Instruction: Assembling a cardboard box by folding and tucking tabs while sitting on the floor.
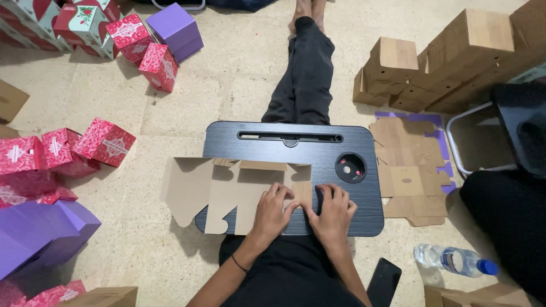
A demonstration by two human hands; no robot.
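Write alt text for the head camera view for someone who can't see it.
Both hands, left hand and right hand, press a flat cardboard box blank onto a dark lap desk. Red boxes and purple boxes sit on the floor.

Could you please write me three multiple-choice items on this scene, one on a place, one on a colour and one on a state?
1. Where does the water bottle lie?
A. on the floor, lower right
B. on the lap desk
C. among the red boxes

2. What colour is the bottle's cap?
A. red
B. blue
C. white

3. In what state is the cardboard blank under the hands?
A. folded into a closed box
B. torn in two
C. flat and unfolded

Answers: 1 A, it rests on the floor tiles beside the dark phone. 2 B, the cap shows blue. 3 C, the left hand and right hand press on it, spread flat over the black lap desk.
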